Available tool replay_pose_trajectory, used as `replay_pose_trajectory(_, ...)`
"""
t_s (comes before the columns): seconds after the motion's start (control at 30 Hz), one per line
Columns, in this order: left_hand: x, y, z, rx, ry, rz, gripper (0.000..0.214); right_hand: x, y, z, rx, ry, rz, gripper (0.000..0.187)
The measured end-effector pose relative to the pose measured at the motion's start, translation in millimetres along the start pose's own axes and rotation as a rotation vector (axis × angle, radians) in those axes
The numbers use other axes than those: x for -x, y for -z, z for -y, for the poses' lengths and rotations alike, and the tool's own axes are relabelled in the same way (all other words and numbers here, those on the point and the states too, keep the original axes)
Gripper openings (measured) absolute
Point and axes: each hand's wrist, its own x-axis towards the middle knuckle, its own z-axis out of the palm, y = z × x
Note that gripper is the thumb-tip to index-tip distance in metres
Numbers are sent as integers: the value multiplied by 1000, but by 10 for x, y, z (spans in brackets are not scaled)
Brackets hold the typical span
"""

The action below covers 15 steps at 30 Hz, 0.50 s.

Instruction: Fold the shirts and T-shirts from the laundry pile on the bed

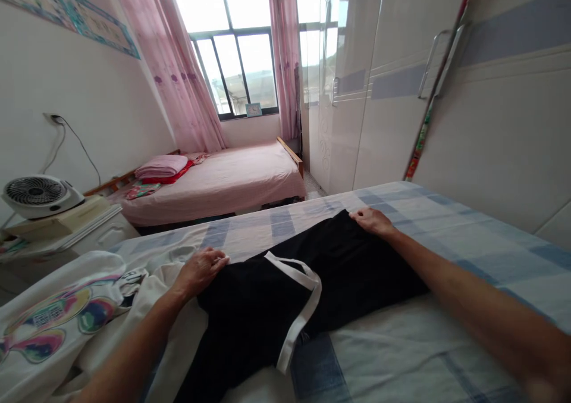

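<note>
A black garment with white trim (285, 296) lies spread on a bed with a blue and white checked sheet (446, 230). My left hand (201, 269) rests palm down on the garment's near left edge, fingers together and lying flat. My right hand (371, 219) presses flat on the garment's far corner, fingers stretched along the edge. Neither hand grips the cloth.
A white shirt with a colourful print (57, 314) lies bunched at the left of the bed. Beyond stand a second bed with a pink sheet (232, 180), a white fan (38, 193) on a cabinet, and a white wardrobe (446, 93) along the right.
</note>
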Motion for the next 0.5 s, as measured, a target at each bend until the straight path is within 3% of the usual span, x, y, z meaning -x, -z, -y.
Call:
replay_pose_trajectory(0.2, 36, 55, -20, 4, 46, 25, 30, -148, -268, 161, -14, 12, -53, 26)
replay_pose_trajectory(0.33, 55, 74, -18, -10, 183, -49, 27, -150, -219, 68, -54, -81, -127, 38)
replay_pose_trajectory(0.5, 52, 4, -63, -101, 247, -30, 27, -52, -169, -55, -147, -57, -63, 39)
